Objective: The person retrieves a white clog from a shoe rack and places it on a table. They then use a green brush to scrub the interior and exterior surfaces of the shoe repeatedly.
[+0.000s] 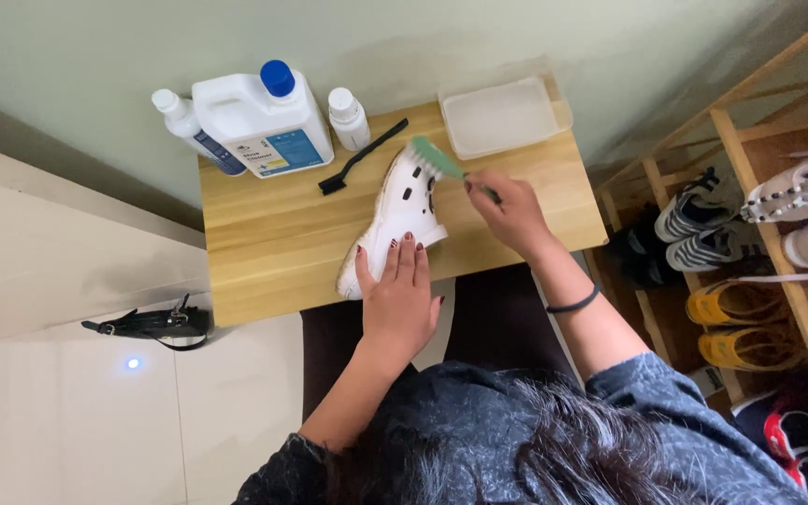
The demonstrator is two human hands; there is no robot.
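Left hand (398, 292) presses flat, fingers spread, on the white shoe (395, 220) at the desk's (264, 252) front edge — right hand (514, 213) grips the green brush (440, 159) at its toe — dirt remains along the sole, scrubbing seemingly unfinished.

A single camera sits on the person's head and looks almost straight down, so the person's own dark hair (554, 440) fills the bottom edge of the view. The small wooden desk (264, 243) lies at mid-height in the view, at arm's length, and its whole top shows. Beyond the desk the view reaches the pale wall (404, 37); left of it is tiled floor (67, 411), right of it a wooden shoe rack (759, 234).
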